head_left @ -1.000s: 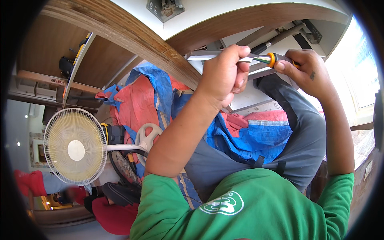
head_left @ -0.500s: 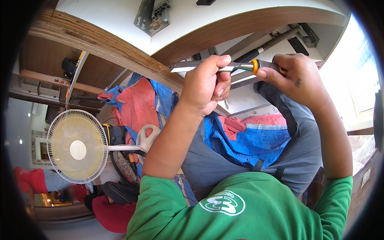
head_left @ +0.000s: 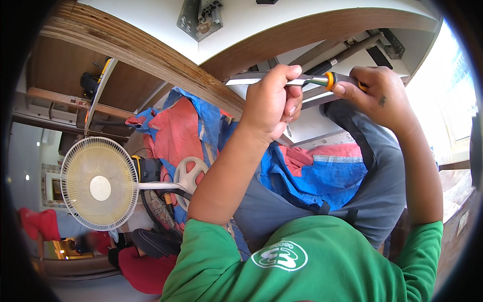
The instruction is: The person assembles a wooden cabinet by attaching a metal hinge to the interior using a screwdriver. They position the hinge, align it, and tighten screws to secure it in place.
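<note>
A chisel with a yellow-and-black handle (head_left: 330, 80) lies nearly level across the upper middle. My right hand (head_left: 377, 93) is wrapped round the rear of its handle, thumb along the side. Farther forward, my left hand (head_left: 274, 100) closes round the shiny blade (head_left: 243, 79), fingers curled and thumb on top. The blade's tip points left, close to the rough plywood edge (head_left: 201, 75) of a cabinet frame; whether they touch I cannot tell.
Behind my hands, a black-gripped tool (head_left: 319, 69) lies in the white cabinet, near metal hinge plates (head_left: 201, 17). Blue and red tarpaulin (head_left: 322, 173) covers the floor between my legs. A white fan (head_left: 100, 187) stands left, with a person in red (head_left: 146, 267) behind it.
Both hands and the chisel have shifted slightly right relative to the view, the left hand more than the right. The surroundings have also slid slightly right. Both grips stay the same.
</note>
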Demonstrator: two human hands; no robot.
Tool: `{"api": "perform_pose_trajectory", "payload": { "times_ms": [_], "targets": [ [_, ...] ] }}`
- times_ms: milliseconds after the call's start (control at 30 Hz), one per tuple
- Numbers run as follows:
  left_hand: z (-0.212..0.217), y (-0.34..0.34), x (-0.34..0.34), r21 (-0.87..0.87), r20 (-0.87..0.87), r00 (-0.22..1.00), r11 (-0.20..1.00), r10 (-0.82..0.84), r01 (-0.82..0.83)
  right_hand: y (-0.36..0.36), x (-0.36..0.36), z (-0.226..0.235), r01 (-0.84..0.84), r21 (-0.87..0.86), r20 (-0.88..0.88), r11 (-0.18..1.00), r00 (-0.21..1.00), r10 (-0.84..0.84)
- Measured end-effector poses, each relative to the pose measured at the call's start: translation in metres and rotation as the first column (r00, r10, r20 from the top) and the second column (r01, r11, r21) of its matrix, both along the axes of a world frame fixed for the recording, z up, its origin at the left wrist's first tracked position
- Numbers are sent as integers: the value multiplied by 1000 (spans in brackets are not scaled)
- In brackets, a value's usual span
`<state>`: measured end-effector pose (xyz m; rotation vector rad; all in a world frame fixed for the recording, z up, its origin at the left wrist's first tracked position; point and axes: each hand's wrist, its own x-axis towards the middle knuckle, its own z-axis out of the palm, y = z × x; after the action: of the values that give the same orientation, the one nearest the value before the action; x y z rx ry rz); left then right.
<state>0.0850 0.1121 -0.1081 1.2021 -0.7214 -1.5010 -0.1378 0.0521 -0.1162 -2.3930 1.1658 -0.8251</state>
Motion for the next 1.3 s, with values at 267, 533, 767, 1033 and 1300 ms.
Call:
{"api": "perform_pose_trajectory", "payload": {
  "times_ms": [267, 533, 767, 1033, 1300],
  "targets": [
    [0, -2, 0, 0, 10, 1000, 1000, -1, 1, -6, 0, -4, 8, 6, -27, 1000, 1000, -8],
    [2, 6, 2, 7, -4, 1000, 1000, -12, 12, 5, 5, 5, -32, -15, -6, 999, 999, 32],
    [-6, 2, -6, -20, -9, 999, 999, -41, 40, 1, -15, -9, 44, 28, -40, 999, 998, -43],
    [-29, 47, -3, -210, 316, 894, 895, -319, 393, 17, -68, -72, -207, 398, 343, 893, 937, 64],
    [-88, 85, 21, -362, 340, 924, 931, 177, -45, 91, -68, -175, -537, 636, 723, 554, 665, -186]
  ]
}}
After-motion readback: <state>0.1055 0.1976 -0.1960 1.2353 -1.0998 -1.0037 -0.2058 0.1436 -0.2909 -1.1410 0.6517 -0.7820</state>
